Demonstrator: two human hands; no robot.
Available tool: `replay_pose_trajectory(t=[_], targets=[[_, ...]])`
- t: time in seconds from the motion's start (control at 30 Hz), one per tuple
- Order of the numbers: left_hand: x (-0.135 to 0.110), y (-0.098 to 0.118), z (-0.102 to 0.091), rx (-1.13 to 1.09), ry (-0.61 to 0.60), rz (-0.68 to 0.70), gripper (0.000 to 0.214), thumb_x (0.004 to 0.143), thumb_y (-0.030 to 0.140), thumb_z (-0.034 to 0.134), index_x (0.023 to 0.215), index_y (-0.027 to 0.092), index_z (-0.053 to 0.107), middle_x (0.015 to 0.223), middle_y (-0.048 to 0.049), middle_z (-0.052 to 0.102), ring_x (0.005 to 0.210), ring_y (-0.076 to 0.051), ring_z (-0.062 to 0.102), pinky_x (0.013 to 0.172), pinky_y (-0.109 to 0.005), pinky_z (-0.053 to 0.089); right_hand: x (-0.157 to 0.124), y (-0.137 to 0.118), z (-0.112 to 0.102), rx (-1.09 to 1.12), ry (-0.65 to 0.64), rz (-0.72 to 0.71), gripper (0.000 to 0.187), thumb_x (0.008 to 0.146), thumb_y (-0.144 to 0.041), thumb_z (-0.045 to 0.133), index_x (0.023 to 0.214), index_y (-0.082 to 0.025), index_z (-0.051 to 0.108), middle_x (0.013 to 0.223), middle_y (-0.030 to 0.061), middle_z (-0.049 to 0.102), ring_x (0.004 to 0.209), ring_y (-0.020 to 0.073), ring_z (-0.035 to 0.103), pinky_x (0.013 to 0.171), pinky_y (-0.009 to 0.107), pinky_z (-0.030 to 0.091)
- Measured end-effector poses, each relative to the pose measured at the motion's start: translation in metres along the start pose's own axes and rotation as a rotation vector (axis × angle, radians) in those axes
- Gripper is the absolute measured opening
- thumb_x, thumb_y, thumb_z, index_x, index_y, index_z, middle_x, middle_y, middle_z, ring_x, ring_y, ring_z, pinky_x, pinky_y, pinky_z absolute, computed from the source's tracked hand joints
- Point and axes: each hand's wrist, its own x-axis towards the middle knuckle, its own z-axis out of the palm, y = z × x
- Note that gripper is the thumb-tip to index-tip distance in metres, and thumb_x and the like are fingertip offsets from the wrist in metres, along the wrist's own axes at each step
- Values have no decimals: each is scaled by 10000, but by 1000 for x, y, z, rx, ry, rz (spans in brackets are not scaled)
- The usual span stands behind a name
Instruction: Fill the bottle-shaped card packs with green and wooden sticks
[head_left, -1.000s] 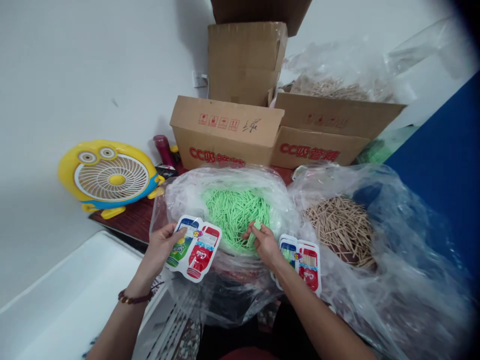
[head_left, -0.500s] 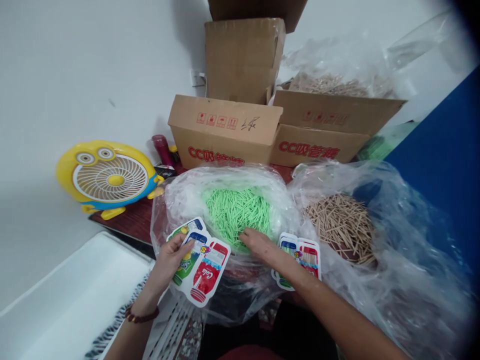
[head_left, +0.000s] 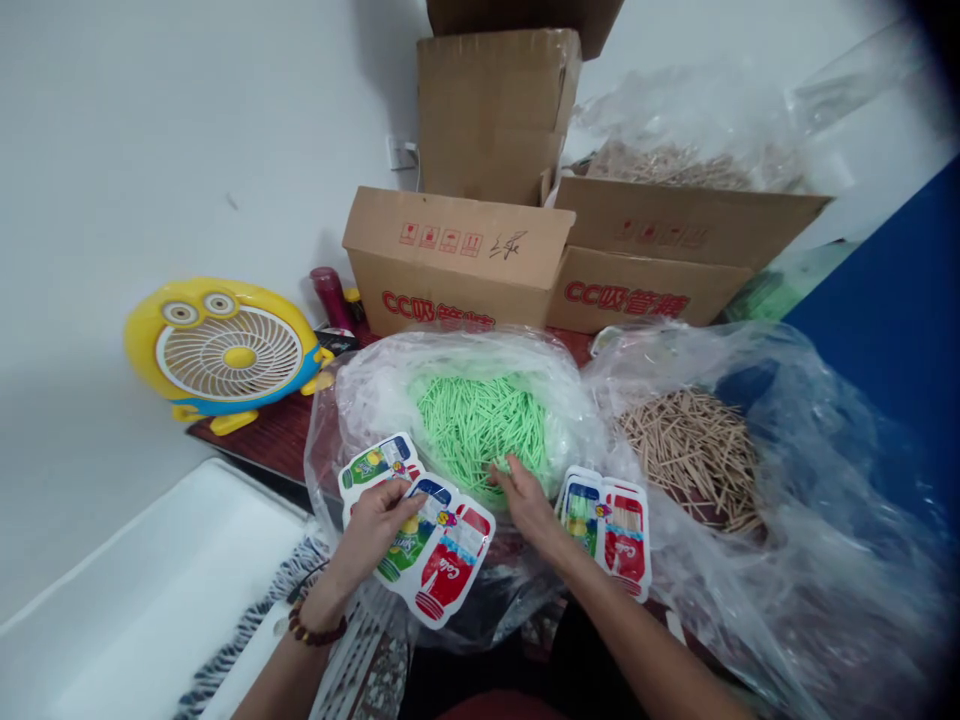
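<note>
- Head view: left hand (head_left: 379,525) reaches forward, fingers curled around bottle-shaped packets (head_left: 439,555) at the bag's near edge.
- Right hand (head_left: 521,495) pinches green sticks (head_left: 480,425) inside the clear bag (head_left: 360,390).

Three printed packs in all: two by the left hand (head_left: 375,520), one beside the right hand (head_left: 525,500); two bags of sticks beyond, one fan (head_left: 225,355)

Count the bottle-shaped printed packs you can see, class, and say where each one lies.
3: one pack in the left hand at; a second behind it on the bag at; a third right of the right hand at. More may be hidden underneath.
</note>
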Motion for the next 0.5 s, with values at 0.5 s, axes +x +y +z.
replay_pose_trajectory(t=[0.5], targets=[[0,9,39,16,-336,24,259,780,412,638,738,173,548,638,46,502,542,-103,426,518,-218,336,-27,-69,-8,-325,-345,-228,111,896,-207,440,917,-230,546,857,30,596,796,183,550,701,292,396]])
